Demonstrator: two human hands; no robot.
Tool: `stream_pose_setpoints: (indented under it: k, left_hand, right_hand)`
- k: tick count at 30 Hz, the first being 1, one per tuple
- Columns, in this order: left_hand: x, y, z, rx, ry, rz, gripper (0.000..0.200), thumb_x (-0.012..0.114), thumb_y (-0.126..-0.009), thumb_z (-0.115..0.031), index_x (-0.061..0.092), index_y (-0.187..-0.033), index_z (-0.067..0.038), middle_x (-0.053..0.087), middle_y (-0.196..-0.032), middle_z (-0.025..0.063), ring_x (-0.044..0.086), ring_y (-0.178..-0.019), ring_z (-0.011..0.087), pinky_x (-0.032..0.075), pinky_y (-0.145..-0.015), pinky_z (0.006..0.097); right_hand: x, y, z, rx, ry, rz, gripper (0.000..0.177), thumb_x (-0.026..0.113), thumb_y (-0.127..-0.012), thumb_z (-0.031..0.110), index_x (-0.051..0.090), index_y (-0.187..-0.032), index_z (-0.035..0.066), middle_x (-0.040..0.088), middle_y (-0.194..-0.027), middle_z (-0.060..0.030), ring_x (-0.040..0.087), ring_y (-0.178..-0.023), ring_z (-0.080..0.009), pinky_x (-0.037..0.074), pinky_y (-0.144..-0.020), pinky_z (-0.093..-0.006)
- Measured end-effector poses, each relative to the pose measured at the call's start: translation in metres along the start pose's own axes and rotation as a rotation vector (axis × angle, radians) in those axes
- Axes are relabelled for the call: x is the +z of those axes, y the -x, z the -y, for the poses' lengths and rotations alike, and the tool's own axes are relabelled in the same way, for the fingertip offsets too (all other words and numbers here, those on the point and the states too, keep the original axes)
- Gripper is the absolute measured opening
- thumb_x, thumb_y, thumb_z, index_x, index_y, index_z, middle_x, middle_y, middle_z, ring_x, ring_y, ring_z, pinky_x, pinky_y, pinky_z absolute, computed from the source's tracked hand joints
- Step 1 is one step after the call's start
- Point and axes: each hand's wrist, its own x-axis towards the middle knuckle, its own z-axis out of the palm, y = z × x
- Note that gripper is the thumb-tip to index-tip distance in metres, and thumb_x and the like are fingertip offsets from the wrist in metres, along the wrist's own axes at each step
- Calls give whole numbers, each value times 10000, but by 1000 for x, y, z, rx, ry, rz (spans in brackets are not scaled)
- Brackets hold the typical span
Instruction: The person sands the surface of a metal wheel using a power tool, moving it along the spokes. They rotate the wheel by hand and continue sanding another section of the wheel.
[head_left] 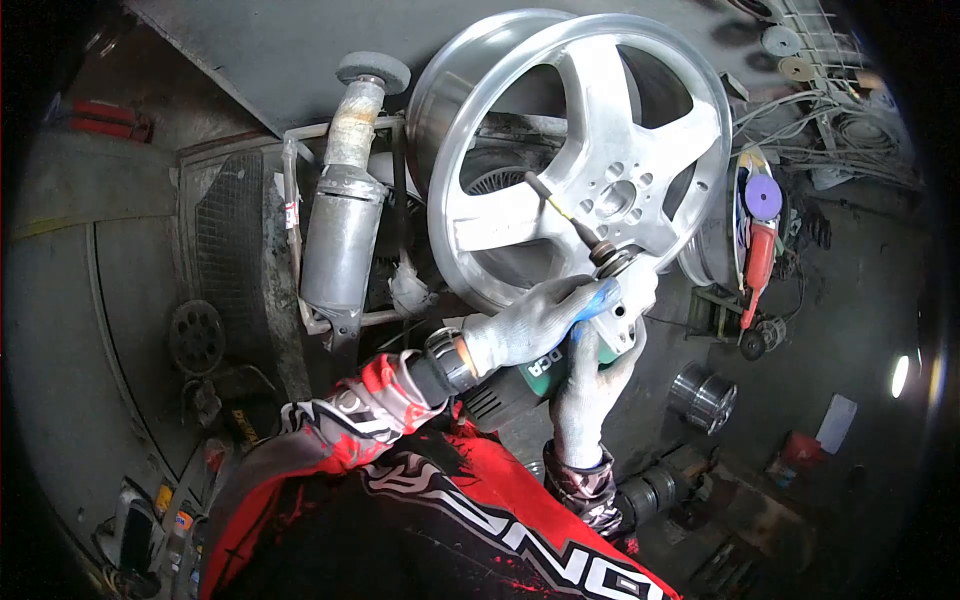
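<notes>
Aluminium wheel (600, 170) stood on edge just above two gloved hands. The left hand (530, 325) was clenched over the top of a green grinder (545, 372), and the right hand (585, 395) grasped it from beneath. The grinder sat between both palms, its slender bit (555, 205) reaching up across a spoke near the hub.

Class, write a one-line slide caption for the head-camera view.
Gloved left hand and right hand grip a green grinder, its long bit pointed at a silver alloy wheel.
</notes>
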Motion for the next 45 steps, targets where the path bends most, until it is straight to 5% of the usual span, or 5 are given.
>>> stream_pose_setpoints:
  k: [19, 21, 33, 39, 45]
  left_hand:
    - [1, -11, 26, 251, -54, -116, 458, 403, -1065, -343, 521, -1333, 10, 609, -1274, 185, 599, -1186, 258, 440, -1035, 344]
    - [-5, -5, 15, -79, 199, 9, 593, 388, -1065, -424, 441, -1426, 43, 556, -1378, 144, 516, -1279, 194, 367, -1116, 333]
    - [-7, -9, -7, -173, 249, 69, 589, 423, -1053, -428, 487, -1392, 50, 598, -1322, 131, 546, -1211, 165, 391, -1078, 308]
    - [-9, 15, 23, 327, -350, -60, 409, 473, -1015, -114, 434, -1415, -40, 544, -1321, 215, 588, -1179, 352, 480, -1004, 402]
    - [-6, -7, -4, -137, 159, 64, 505, 412, -1068, -343, 479, -1389, 42, 573, -1338, 176, 532, -1258, 214, 386, -1098, 331]
  right_hand:
    - [3, -15, 9, -37, 101, -10, 840, 802, -810, 94, 283, -1460, -21, 497, -1327, -185, 515, -1210, -232, 418, -1040, -374]
    - [0, -9, 2, -58, 145, -14, 842, 797, -805, 80, 280, -1462, -20, 498, -1326, -184, 518, -1205, -231, 417, -1040, -373]
    - [7, -5, 7, 3, 44, -63, 825, 787, -807, 70, 288, -1459, -13, 500, -1329, -182, 521, -1204, -223, 421, -1035, -371]
    - [6, 5, -2, -34, 91, 23, 673, 712, -901, 66, 328, -1451, 15, 525, -1309, -149, 528, -1191, -202, 437, -1018, -356]
    - [2, -6, 1, -64, 96, 0, 676, 720, -898, 71, 331, -1447, 12, 533, -1302, -150, 537, -1176, -208, 445, -1009, -353]
